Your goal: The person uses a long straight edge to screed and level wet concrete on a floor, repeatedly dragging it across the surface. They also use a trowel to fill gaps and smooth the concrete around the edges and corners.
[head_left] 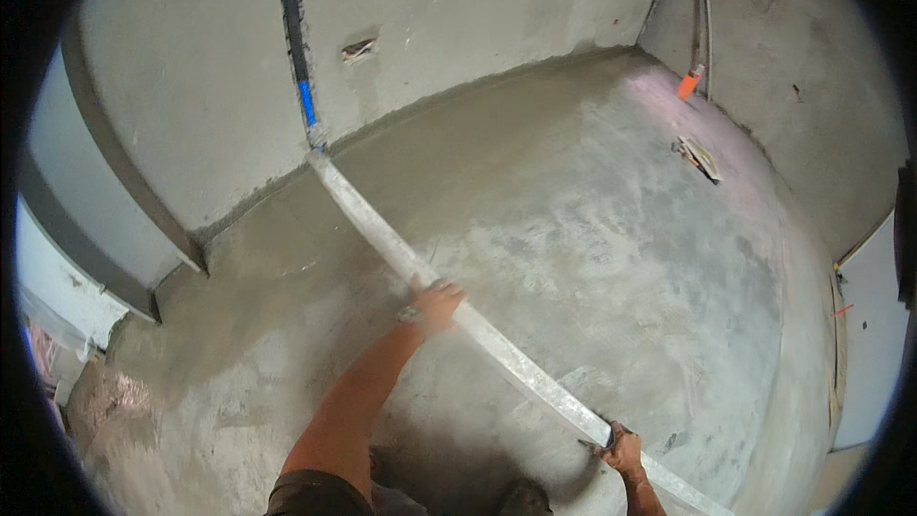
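Note:
A long pale metal screed bar (516, 363) lies across the grey floor (592, 277), running slantwise from the far wall to the lower right edge. My left hand (437, 306) is closed over it near its middle, slightly smeared by motion. Lower down and to the right, my right hand (623, 449) wraps around the same bar. The bar's far end meets the foot of the wall just below a dark groove (296, 48) with blue bits in it. Its near end passes out of view. Smooth wet-looking mortar covers the floor near the far wall.
A trowel-like tool (699, 160) rests on the floor at the far right. Beyond it an orange piece (689, 84) stands by pipes in the corner. Door-frame edges (186, 253) jut out at the left. A white panel (867, 334) leans at the right.

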Demonstrator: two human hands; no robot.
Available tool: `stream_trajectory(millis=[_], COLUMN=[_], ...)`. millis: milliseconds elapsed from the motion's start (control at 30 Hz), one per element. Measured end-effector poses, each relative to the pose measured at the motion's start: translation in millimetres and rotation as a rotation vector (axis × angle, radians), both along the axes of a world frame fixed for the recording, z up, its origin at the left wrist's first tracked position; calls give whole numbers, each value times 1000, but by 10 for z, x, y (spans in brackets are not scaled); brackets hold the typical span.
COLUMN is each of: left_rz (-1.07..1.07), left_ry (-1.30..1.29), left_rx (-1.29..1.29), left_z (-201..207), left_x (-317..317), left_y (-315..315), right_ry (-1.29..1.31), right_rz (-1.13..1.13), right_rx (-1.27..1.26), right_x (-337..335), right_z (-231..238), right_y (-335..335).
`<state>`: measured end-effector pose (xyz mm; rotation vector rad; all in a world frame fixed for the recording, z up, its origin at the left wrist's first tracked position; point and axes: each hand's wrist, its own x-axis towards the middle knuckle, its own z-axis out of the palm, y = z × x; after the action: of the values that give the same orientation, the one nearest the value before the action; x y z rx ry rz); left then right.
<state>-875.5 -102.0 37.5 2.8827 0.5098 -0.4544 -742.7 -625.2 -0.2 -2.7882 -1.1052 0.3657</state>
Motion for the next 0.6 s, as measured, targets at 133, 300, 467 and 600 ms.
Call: stream_trajectory(millis=[133,300,467,600], left_rz=[9,1,20,12], left_ry=[7,15,47,8], left_rx=[17,32,5,17], left_z=[17,-24,70,133], left_x=[-8,-72,-168,-118], left_y=[-24,-37,-62,-83], right_ry=[56,50,115,77], right_rz=[1,23,15,27], right_rx=[-38,-147,-127,-154], right_x=[-53,-112,-160,-21], right_z=[80,115,329,109], right_y=[20,10,138,-79])
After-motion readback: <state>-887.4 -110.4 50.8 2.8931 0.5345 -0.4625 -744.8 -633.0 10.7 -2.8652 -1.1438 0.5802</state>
